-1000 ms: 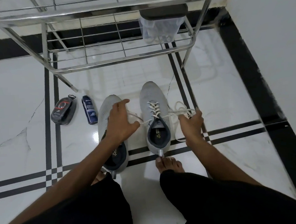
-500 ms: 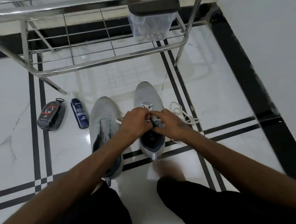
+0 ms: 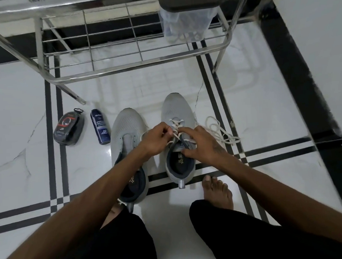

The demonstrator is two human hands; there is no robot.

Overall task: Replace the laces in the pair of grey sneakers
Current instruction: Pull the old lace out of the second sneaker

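Two grey sneakers stand side by side on the white floor. The left sneaker has no lace in its eyelets. The right sneaker carries a white lace crossed through its lower eyelets. My left hand pinches that lace at the middle of the lacing. My right hand rests on the shoe's tongue and upper eyelets, fingers on the lace, thumb at the collar. A loose coil of white lace lies on the floor right of the shoe.
A steel shoe rack stands just beyond the sneakers, with a clear plastic box on its shelf. A black shoe-polish case and a dark blue cleaner bottle lie at the left. My bare foot is behind the right sneaker. A wall runs along the right.
A second ago my hands were apart, pulling the lace ends taut to each side. They have come together over the right sneaker's lacing, and the slack lace lies coiled on the floor.
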